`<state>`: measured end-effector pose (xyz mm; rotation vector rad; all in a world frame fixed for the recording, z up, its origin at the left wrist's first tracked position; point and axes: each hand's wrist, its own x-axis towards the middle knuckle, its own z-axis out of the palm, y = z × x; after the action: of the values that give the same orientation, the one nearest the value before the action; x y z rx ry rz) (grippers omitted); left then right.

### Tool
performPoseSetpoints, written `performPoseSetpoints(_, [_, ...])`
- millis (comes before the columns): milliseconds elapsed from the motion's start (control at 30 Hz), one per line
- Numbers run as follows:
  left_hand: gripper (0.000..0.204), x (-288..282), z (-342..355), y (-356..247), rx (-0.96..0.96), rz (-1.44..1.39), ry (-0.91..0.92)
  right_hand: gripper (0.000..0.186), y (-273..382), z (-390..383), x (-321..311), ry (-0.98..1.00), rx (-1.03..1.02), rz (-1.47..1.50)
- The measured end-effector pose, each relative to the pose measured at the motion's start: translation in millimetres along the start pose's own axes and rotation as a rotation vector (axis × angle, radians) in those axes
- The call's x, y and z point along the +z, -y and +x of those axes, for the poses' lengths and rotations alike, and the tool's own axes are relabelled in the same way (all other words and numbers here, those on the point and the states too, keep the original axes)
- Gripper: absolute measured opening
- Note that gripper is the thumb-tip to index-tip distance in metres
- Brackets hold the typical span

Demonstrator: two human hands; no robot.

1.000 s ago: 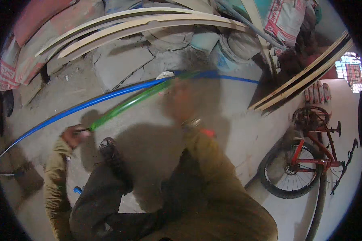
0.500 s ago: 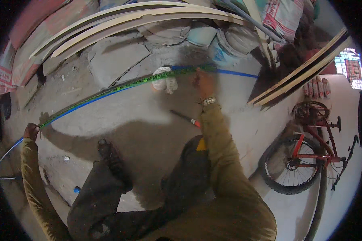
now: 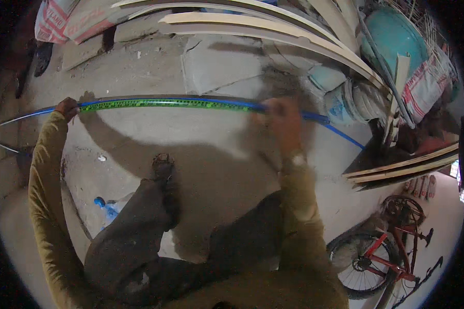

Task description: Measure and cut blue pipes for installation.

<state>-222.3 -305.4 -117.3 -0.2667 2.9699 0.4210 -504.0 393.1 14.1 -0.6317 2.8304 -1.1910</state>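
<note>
A long green strip with black marks (image 3: 165, 103), which looks like a measuring tape, stretches between my hands. Alongside its far edge runs a narrow blue strip (image 3: 33, 113) that extends past both hands. My left hand (image 3: 68, 109) is closed around the green strip's left end. At the other end is my right hand (image 3: 284, 121), blurred by motion; its fingers appear closed on the strip. A dark, thin tool (image 3: 268, 160) lies on the floor beside my right wrist, partly hidden and blurred.
Long pale wooden strips (image 3: 232, 23) arch across the far side, with buckets (image 3: 327, 78) and sacks (image 3: 425, 88) behind. More boards (image 3: 404, 167) jut in at the right. A red bicycle (image 3: 392, 252) lies lower right. A blue-topped plastic item (image 3: 107, 206) is by my left leg.
The view has turned, so the surroundings sit differently in it. The strip now runs nearly level instead of slanting, with the left hand farther up. The right hand has become blurred.
</note>
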Motion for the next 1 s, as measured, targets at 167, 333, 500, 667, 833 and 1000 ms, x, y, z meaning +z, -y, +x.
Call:
performPoseSetpoints(167, [0.020,13.7,48.2,-79.8,-0.140,-0.661,-0.157,0.041,8.5,10.5,146.8,0.191,-0.496,-0.633])
performPoseSetpoints(333, [0.007,-34.6,-51.1,108.5,-0.502,-1.236,-0.185,0.022,73.7,21.4,187.5,0.251,-0.564,-0.435])
performPoseSetpoints(500, [0.007,3.0,42.2,47.8,0.194,0.019,-0.005,0.019,35.4,29.0,137.1,0.331,-0.633,-0.556])
performPoseSetpoints(667, [0.007,0.4,32.5,11.8,0.322,-0.219,0.068,0.019,-30.2,13.5,74.0,0.255,-0.549,-0.628])
performPoseSetpoints(833, [0.008,-9.5,38.9,49.1,-0.087,-0.922,0.195,0.026,-136.1,-1.8,-59.9,0.181,-0.397,-0.641])
performPoseSetpoints(1000, [0.010,17.3,40.6,20.8,0.125,-0.492,0.159,0.027,-191.3,-5.4,-157.6,0.281,-0.177,-0.827])
